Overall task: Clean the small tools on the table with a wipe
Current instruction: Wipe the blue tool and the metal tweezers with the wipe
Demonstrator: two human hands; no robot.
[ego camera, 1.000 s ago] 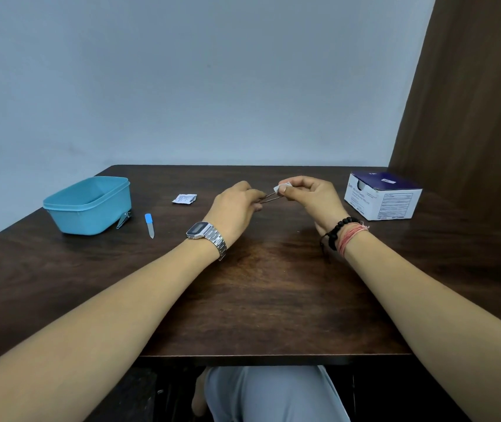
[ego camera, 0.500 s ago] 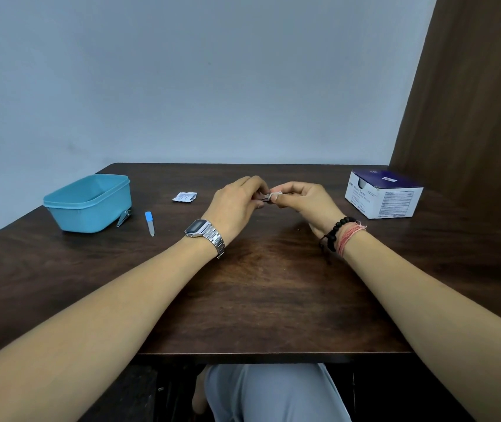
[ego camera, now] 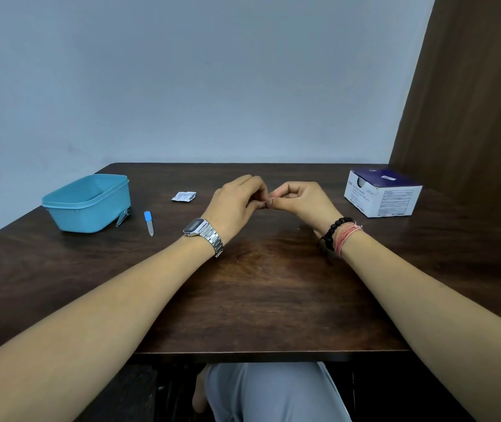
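Note:
My left hand [ego camera: 237, 202] and my right hand [ego camera: 299, 199] meet fingertip to fingertip above the middle of the dark wooden table [ego camera: 258, 293]. Their curled fingers hide the thin metal tool and the white wipe seen in them a moment ago; only a sliver shows between them. A small file with a blue cap [ego camera: 148, 223] lies on the table to the left. A metal nail clipper [ego camera: 123, 217] leans against the blue tub.
An open light-blue plastic tub [ego camera: 86, 205] stands at the left. A torn white wipe sachet [ego camera: 184, 196] lies behind the left hand. A white and purple box of swabs [ego camera: 383, 191] sits at the right, near a brown wall panel.
My right hand has slid left along the metal tool toward my left hand. The tool and wipe, visible a second ago, are now covered by the fingers.

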